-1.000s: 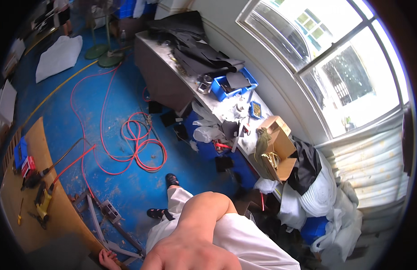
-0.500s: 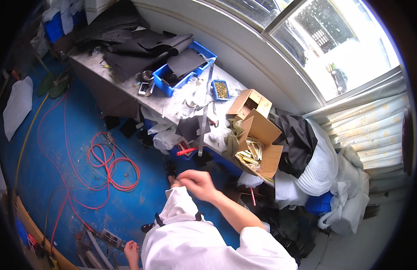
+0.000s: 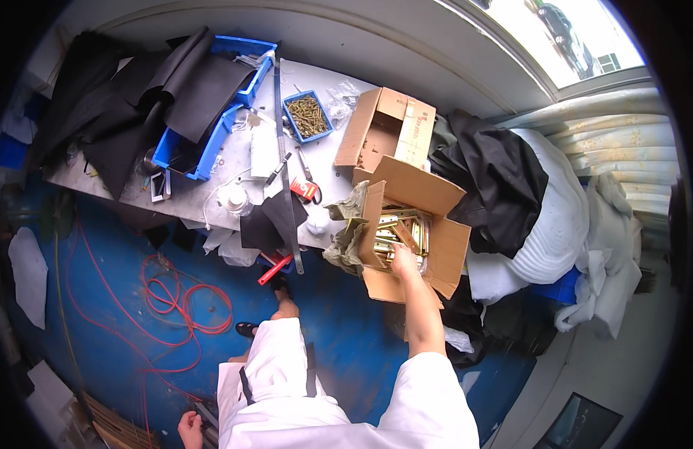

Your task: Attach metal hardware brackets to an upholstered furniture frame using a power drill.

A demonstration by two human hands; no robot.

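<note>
right hand [image 3: 403,260]: fingertips hidden among the brass parts [image 3: 397,232] in the open cardboard box [image 3: 447,254]; grip cannot be told
brass parts: too small to tell their kind
left hand [image 3: 189,430]: low at the frame's edge, partly cut off; whether it holds anything cannot be told
blue bin [image 3: 200,161]: mostly covered by black sheets [image 3: 178,82]
small tray's contents [image 3: 307,116]: too small to identify

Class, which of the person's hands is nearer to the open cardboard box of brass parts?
Right. The right hand reaches into the open cardboard box; the left hand hangs low by the blue floor, far from it.
</note>
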